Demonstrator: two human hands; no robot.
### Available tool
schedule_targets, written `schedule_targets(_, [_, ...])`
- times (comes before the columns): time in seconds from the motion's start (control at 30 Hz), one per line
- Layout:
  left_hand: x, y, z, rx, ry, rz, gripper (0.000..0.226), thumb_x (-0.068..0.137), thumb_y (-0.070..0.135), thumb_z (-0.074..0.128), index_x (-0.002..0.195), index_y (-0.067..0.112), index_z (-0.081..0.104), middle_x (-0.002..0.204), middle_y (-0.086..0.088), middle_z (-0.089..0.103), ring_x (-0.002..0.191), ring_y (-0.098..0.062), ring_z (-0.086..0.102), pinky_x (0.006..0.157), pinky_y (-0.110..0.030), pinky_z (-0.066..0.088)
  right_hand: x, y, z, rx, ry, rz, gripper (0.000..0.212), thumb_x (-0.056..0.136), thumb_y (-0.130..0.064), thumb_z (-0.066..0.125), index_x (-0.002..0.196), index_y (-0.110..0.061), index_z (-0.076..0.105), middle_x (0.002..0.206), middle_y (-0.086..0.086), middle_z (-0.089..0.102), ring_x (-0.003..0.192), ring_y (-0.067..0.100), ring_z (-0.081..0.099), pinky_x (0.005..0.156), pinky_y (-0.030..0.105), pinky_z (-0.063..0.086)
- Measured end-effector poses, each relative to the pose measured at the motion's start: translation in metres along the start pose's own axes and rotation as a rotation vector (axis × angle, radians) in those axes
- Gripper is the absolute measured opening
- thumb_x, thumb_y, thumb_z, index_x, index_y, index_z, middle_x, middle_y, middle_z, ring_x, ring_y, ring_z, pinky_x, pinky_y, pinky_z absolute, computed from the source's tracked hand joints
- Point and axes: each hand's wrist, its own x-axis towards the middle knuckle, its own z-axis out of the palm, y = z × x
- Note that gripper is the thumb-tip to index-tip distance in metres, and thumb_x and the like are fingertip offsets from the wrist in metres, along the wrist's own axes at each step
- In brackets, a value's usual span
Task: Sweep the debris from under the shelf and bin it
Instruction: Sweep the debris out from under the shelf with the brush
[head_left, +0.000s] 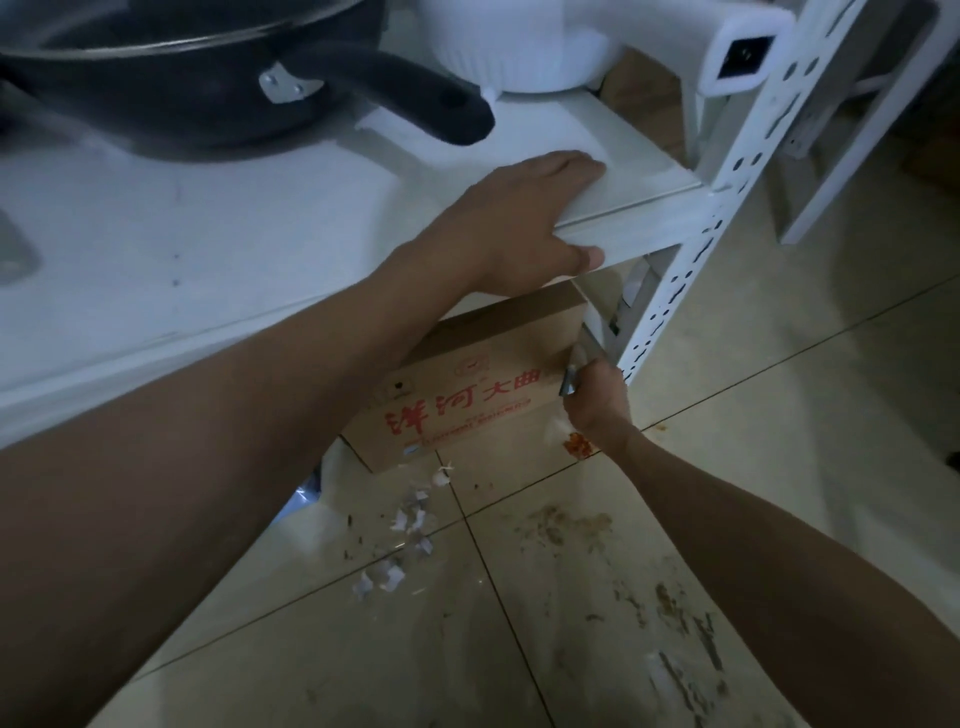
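Observation:
My left hand (524, 223) grips the front edge of the white shelf (644, 213), fingers on top and thumb under the lip. Low down beside the shelf's perforated post (675, 291), my right hand (597, 405) is curled round a thin metal handle (584, 353) that runs up under the shelf; its far end is hidden. Torn paper scraps (405, 540) lie scattered on the tiled floor in front of a cardboard box (467, 400) with red characters. A red-orange blob (577, 445) sits on the floor by my right wrist.
A black lidded pan (208, 78) with a long handle and a white appliance (519, 47) stand on the shelf. Brown stains and crumbs (566, 525) mark the tiles to the right. A second white rack leg (852, 135) stands at the far right.

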Motion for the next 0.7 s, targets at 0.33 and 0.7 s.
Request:
schedule_targets(0.33, [-0.005,0.004,-0.006,-0.027,-0.023,-0.033,0.081,0.087,0.056,0.059,0.154,0.026,0.023,0.161,0.006,0.022,0.145,-0.02,0.027,0.114,-0.038,0.026,-0.072,0.032,-0.019,-0.059,-0.03,0.127,0.023,0.082,-0.012,0.065,0.099,0.003,0.059,0.101,0.022,0.062,0.092,0.038,0.062,0.074,0.041,0.053])
schedule_targets(0.7, [-0.006,0.006,-0.005,-0.019,0.009,-0.023,0.079,0.088,0.053,0.059,0.153,0.023,0.025,0.16,0.005,0.025,0.143,-0.02,0.03,0.112,-0.036,0.028,-0.036,0.012,-0.041,0.077,0.084,0.006,0.023,0.081,0.002,0.048,0.092,0.005,0.068,0.091,0.02,0.062,0.07,0.032,0.061,0.072,0.034,0.058])
